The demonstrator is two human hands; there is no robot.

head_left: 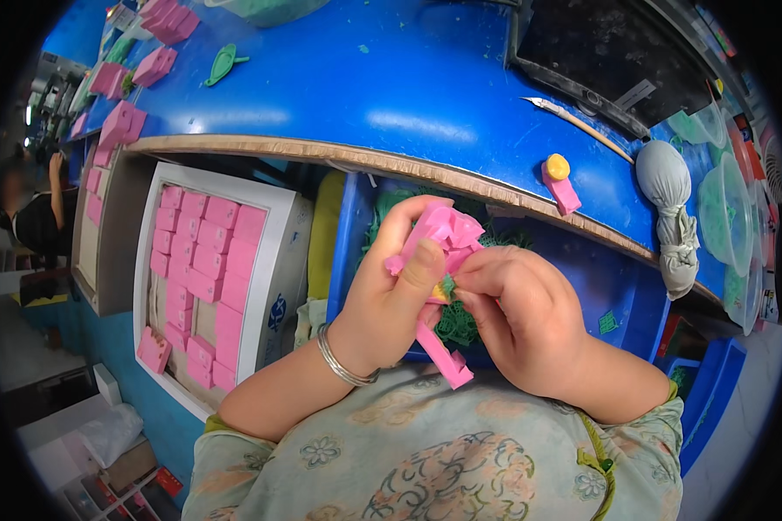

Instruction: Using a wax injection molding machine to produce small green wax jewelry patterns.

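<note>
Head view shows us the bright pink, soft-looking block with deep cuts (443,227), raised over the left half of the blue plastic bin (604,278), on the person's side of the wooden front edge (365,163) of the surface. Left hand (382,304) grasps it between thumb and curled fingers. Right hand (530,317) has thumb and forefinger brought together beside the small green and yellow bit (444,289); whether they really pinch it, we cannot tell.

We judge the block to be light and flexible, rubber or foam perhaps, not very slippery, and its thin flaps could tear if we pull hard. Better we hold it by the thick body and keep the flaps free. The small bit looks delicate, so we would take it by fingertips only.

The long pink strip (446,356) hangs below, near the bin's front edge; its joint with the block is covered by the left hand. Left fingers are partly behind the block, and the green stringy shreds (456,326) are partly covered also
</note>
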